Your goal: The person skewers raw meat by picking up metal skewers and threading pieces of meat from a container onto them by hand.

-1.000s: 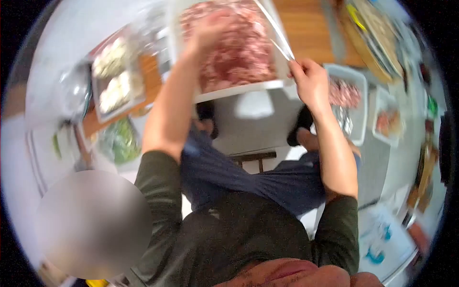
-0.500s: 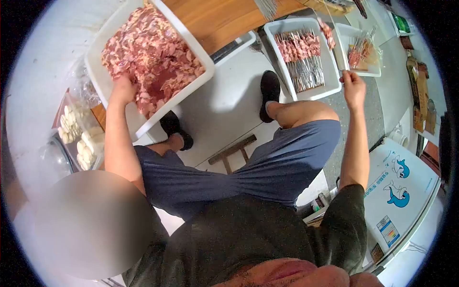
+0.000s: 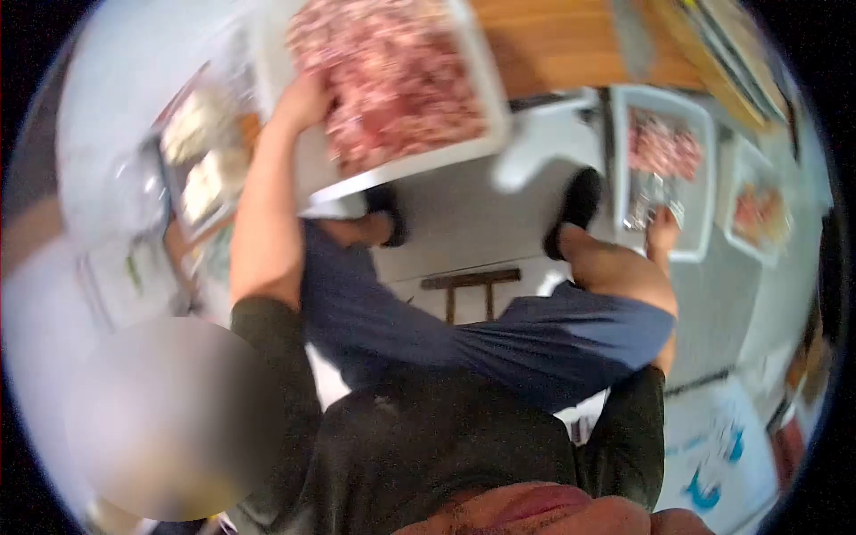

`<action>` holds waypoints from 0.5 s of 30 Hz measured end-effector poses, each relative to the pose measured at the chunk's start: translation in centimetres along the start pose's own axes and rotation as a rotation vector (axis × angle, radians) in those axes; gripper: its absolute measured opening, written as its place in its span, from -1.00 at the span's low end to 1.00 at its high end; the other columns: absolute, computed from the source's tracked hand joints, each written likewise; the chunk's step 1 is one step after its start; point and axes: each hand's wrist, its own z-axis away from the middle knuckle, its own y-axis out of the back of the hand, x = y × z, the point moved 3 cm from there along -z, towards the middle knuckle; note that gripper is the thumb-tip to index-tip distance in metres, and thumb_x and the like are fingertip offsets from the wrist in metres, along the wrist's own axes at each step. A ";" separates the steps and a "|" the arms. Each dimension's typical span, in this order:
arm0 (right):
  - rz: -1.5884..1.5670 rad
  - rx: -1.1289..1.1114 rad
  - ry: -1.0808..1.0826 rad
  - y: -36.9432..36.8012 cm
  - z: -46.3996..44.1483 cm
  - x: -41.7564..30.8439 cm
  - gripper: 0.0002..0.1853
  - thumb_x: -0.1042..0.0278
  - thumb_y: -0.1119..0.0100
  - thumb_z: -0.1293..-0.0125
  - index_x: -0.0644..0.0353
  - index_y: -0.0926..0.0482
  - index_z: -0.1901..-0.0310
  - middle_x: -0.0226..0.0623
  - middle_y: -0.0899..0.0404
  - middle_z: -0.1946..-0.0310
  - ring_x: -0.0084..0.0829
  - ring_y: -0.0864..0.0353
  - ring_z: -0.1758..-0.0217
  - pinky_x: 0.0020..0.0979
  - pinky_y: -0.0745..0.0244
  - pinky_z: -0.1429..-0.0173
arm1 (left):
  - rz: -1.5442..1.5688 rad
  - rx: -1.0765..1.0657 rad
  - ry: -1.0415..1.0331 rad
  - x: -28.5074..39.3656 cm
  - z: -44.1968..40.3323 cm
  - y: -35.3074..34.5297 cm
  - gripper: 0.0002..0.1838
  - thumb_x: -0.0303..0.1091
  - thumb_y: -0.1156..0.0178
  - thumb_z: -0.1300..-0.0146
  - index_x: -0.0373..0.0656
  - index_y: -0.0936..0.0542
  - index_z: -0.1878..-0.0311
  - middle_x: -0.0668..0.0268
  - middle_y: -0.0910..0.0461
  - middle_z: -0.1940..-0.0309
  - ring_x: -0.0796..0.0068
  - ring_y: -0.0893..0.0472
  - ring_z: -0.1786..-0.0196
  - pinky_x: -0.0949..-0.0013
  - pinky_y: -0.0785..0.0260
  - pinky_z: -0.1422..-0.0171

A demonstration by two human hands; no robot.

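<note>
near tub edges, left hand touches meat, right hand is at skewers

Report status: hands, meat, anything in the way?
Left hand at meat in tub. Right hand at skewers in tray, grip unclear. Nothing visibly blocking either.

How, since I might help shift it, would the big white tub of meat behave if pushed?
The tub is probably heavy, being filled with meat. Its straight walls look stiff, but the small cut pieces might slither about.

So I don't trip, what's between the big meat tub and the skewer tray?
Floor and a black shoe, in the head view.
</note>
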 end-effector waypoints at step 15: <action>-0.463 0.035 -0.155 8.2 5.8 -19.6 -0.70 0.28 -0.10 -0.46 0.40 -0.62 0.04 -0.25 -0.65 0.18 -0.46 -0.59 0.16 -0.42 -0.53 0.06 | -0.342 -0.315 0.059 -1.0 0.0 -2.8 -0.71 -0.28 -0.38 -0.06 -0.22 -0.72 0.16 0.03 -0.70 0.16 0.11 -0.69 0.06 0.14 -0.55 0.01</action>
